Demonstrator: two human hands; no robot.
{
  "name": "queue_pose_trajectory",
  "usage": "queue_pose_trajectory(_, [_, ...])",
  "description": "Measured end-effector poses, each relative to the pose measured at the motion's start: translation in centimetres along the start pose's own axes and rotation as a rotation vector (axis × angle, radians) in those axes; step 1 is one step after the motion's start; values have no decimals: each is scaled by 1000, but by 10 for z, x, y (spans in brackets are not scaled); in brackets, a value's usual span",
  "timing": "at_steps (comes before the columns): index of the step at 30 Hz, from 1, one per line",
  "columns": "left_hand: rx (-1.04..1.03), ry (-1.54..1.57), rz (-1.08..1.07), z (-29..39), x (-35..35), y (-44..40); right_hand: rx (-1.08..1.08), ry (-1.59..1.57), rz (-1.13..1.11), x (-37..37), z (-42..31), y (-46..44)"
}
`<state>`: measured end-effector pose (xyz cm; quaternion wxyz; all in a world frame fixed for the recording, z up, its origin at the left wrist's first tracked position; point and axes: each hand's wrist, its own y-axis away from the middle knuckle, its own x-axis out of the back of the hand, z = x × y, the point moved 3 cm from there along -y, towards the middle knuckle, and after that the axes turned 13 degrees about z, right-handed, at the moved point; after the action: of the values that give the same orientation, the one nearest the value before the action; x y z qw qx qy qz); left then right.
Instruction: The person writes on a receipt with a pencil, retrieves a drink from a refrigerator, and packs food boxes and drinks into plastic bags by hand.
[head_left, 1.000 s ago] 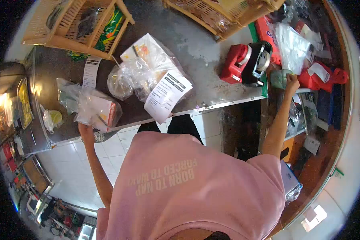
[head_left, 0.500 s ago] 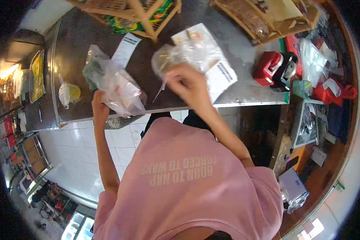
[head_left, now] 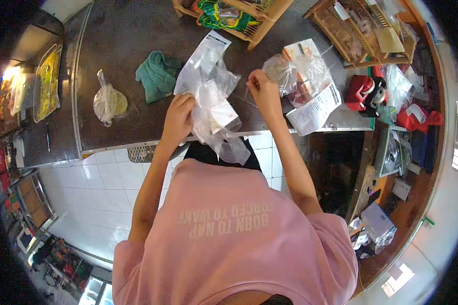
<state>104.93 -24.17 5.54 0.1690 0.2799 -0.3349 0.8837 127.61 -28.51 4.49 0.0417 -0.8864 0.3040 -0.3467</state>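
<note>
My left hand (head_left: 179,116) is closed on the edge of a clear plastic bag (head_left: 204,104) with a small white box (head_left: 224,113) in it. A printed receipt (head_left: 208,48) lies against the top of this bag. My right hand (head_left: 265,95) is pinched just right of the bag, with something thin and pale at its fingertips that I cannot make out. Right beside that hand, a second clear bag (head_left: 282,76) holds a white and orange box (head_left: 304,51), and another receipt (head_left: 318,109) lies on its front.
A green cloth (head_left: 158,76) and a tied bag of yellowish contents (head_left: 109,104) are on the dark counter (head_left: 122,30) to the left. Rattan racks (head_left: 262,30) stand at the back. A red tape dispenser (head_left: 359,92) sits at the right, near a red bag (head_left: 417,119).
The view has shifted. The small-box bag has come away from the green cloth, towards the right. My right hand went from the far right shelf to the second bag, and is now at its left side.
</note>
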Motion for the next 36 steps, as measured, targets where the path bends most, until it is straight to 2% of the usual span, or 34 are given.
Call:
queue_pose_trajectory(3, [-10, 14, -23, -2, 1, 4, 22, 6, -51, -6, -2, -4])
queue_pose_trajectory(6, [-61, -7, 7, -1, 1, 5, 106, 67, 46, -3, -19, -10])
queue_pose_trajectory(9, [-166, -165, 29, 11, 9, 4, -76, -222, 214, 14, -43, -11])
queue_pose_trajectory(10, [-179, -185, 30, 15, 11, 3, -195, -465, 240, 8, -43, -6])
queue_pose_trajectory(13, [-200, -223, -4, 18, 11, 2, -53, -579, 119, -20, -52, 14])
queue_pose_trajectory(15, [-194, -254, -31, 19, 13, 4, -162, -555, -25, -44, -47, 31])
queue_pose_trajectory(17, [-170, -296, -49, 21, 14, 7, -100, -493, -147, -50, -47, 36])
queue_pose_trajectory(19, [-172, -298, -26, 26, 17, 3, 125, -387, -239, -40, -50, 35])
queue_pose_trajectory(21, [-182, -268, -26, 30, 21, -3, 175, -427, -330, -44, -35, 41])
queue_pose_trajectory(23, [-201, -214, -47, 31, 24, -11, 176, -392, -514, -78, 10, 44])
queue_pose_trajectory(24, [-153, -171, -68, 25, 23, -11, 170, -383, -579, -60, -16, 34])
queue_pose_trajectory(26, [-61, -84, -115, 7, 18, -5, 275, -328, -518, -47, -41, 25])
queue_pose_trajectory(27, [18, -42, -62, 1, 18, -4, 326, -300, -485, -43, -48, 23])
queue_pose_trajectory(29, [179, 47, 42, -6, 18, -4, 162, -355, -451, -38, -52, 27])
queue_pose_trajectory(30, [316, 99, -17, -9, 17, -4, 78, -382, -437, -37, -53, 32])
queue_pose_trajectory(32, [599, 200, -133, -11, 15, -5, 190, -276, -306, -39, -50, 50])
queue_pose_trajectory(33, [653, 287, -72, -11, 14, -6, 247, -226, -240, -43, -48, 56])
queue_pose_trajectory(34, [704, 373, -11, -10, 12, -7, 440, -341, -94, -45, -50, 59])
queue_pose_trajectory(35, [753, 460, 50, -11, 12, -8, 473, -280, -111, -44, -56, 61])
queue_pose_trajectory(36, [754, 383, 26, -13, 13, -8, 505, -217, -125, -40, -64, 63])
